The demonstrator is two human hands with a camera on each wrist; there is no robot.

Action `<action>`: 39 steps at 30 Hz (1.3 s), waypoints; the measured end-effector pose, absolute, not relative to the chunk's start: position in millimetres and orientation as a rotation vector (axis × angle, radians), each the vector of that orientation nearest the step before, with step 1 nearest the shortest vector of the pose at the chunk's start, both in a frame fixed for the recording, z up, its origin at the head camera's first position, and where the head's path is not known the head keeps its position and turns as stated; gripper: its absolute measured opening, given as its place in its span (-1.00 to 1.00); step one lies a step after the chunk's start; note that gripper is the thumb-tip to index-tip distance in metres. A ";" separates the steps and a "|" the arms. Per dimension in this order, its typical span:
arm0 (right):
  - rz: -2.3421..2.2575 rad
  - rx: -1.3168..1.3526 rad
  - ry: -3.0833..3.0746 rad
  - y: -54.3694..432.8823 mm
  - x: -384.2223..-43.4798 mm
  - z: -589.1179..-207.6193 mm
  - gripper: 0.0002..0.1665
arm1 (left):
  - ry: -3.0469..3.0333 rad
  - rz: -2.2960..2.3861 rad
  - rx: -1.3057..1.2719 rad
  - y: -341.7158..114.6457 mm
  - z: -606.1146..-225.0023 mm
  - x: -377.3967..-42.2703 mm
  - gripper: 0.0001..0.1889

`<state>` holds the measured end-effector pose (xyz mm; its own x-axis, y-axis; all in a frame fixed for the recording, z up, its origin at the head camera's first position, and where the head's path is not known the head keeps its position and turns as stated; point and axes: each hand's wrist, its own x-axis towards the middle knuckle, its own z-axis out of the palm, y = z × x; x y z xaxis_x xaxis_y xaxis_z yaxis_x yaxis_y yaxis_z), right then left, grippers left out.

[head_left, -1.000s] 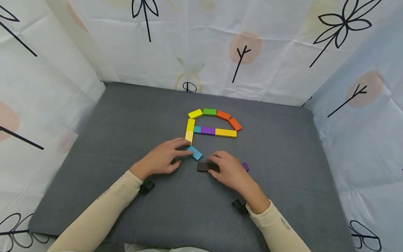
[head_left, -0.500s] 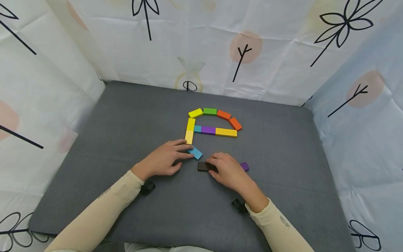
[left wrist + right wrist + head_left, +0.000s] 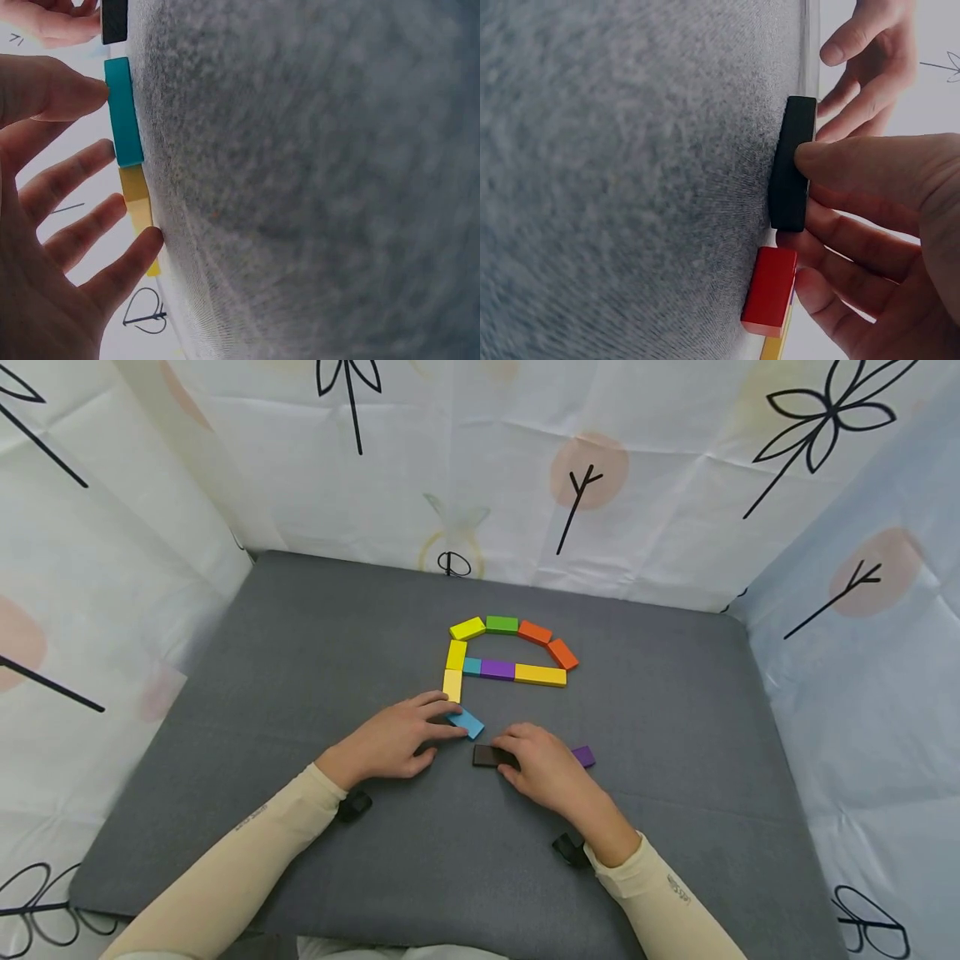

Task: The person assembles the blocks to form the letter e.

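My left hand reaches in from the left, its fingers spread and nearly straight. Its fingertips touch the slanted blue block and the lower end of the pale yellow block. To the right, my right hand pinches a black block that lies just below the blue one. The right wrist view shows the thumb on the near side of the black block, with fingers behind it. A red block lies beside the black one there, hidden under the hand in the head view. A purple block sticks out past the right hand.
Farther back on the grey table, several coloured blocks form a closed loop, including a green block, an orange block and a long yellow block. White printed cloth hangs behind and at both sides.
The left fingers have slid slightly to the right over the blue block. The right hand stays almost still at the black block, with slightly more of the purple block showing.
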<state>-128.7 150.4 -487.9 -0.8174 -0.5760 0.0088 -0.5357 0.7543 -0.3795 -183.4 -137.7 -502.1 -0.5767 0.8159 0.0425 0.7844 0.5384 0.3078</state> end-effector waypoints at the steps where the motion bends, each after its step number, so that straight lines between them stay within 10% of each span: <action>1: -0.567 -0.903 2.843 150.9 -128.7 -487.7 -0.60 | 2.659 0.453 1.393 -137.3 -502.1 -183.9 -0.47; 39: -0.556 -0.838 2.941 159.1 -149.0 -489.7 -0.63 | 2.647 0.453 1.392 -134.2 -501.9 -188.8 -0.53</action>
